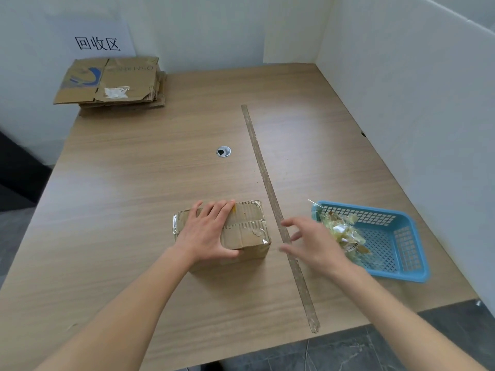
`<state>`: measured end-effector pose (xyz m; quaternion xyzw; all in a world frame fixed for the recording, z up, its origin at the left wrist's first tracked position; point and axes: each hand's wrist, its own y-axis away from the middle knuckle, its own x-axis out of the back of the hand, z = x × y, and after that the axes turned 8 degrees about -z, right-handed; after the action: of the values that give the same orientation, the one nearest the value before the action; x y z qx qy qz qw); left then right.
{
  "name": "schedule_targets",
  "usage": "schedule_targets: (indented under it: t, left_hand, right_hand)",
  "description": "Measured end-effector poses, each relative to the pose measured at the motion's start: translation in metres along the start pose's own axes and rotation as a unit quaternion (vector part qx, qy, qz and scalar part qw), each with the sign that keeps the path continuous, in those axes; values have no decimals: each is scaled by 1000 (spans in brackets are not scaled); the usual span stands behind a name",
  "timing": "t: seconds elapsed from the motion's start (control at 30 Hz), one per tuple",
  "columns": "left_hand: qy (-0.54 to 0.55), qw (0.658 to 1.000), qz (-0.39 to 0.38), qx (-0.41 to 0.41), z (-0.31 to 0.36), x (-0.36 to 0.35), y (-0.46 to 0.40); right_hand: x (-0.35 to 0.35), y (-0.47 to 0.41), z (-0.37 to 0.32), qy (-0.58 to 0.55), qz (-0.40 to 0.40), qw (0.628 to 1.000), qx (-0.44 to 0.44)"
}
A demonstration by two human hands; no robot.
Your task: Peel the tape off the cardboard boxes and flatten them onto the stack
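A small taped cardboard box (247, 231) stands on the wooden table (134, 183) near the front middle. My left hand (207, 231) lies on its top, fingers spread over the far edge and thumb wrapped down its near side. My right hand (312, 241) hovers just right of the box with loosely spread fingers, holding nothing. Clear tape still shows along the box's seams and corners. The stack of flattened boxes (112, 84) lies at the far left corner.
A blue plastic basket (396, 236) with crumpled peeled tape (345, 234) sits at the right. A long strip (276, 210) runs along the table between box and basket. A cable hole (223, 151) is mid-table. White walls stand behind and to the right.
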<state>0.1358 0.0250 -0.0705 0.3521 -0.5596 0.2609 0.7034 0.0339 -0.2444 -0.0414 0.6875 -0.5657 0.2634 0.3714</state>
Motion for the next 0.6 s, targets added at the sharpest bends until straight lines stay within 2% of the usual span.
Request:
schedule_targets:
  t: [0.1, 0.2, 0.27, 0.33, 0.47, 0.6]
  left_hand:
    - [-5, 1000, -2, 0, 1, 1, -1]
    - [-8, 1000, 5, 0, 1, 0, -1]
    - [-4, 1000, 14, -4, -1, -1, -2]
    - [1, 1000, 26, -7, -1, -3, -2]
    - [4, 1000, 18, -9, -1, -2, -3]
    - [10, 1000, 13, -6, 0, 0, -2]
  right_hand:
    - [-39, 6, -4, 108, 74, 983, 130]
    - [-49, -6, -8, 129, 160, 951, 230]
    - [-52, -13, -2, 136, 188, 935, 268]
    - [-55, -14, 4, 139, 178, 932, 282]
    - [-43, -18, -2, 103, 177, 947, 249]
    - [-20, -22, -6, 84, 74, 953, 280]
